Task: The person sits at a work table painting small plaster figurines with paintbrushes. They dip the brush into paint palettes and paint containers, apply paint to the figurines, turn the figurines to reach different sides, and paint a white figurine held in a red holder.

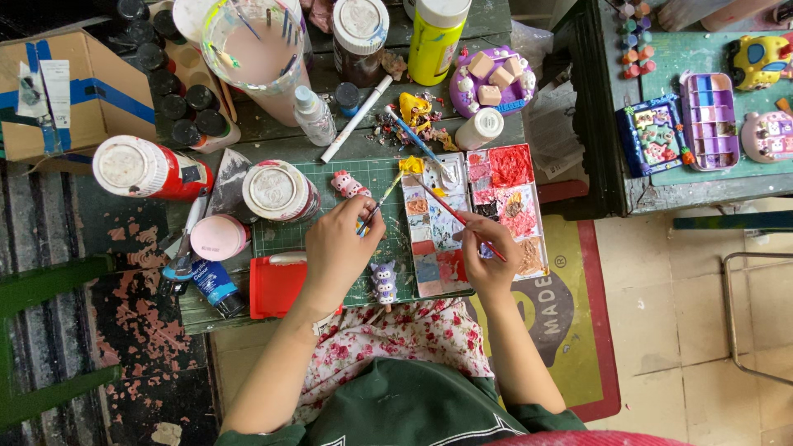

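Gripping red brush (pixel 459 216) in right hand (pixel 487 256) fingers, over palette (pixel 429 248).

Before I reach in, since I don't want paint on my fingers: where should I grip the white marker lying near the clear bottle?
Probably grip the white marker at mid-barrel, from above, fingers across its width. It lies flat and diagonal on the table, and its middle looks open, while the small clear bottle and a dark-capped jar crowd its left side.
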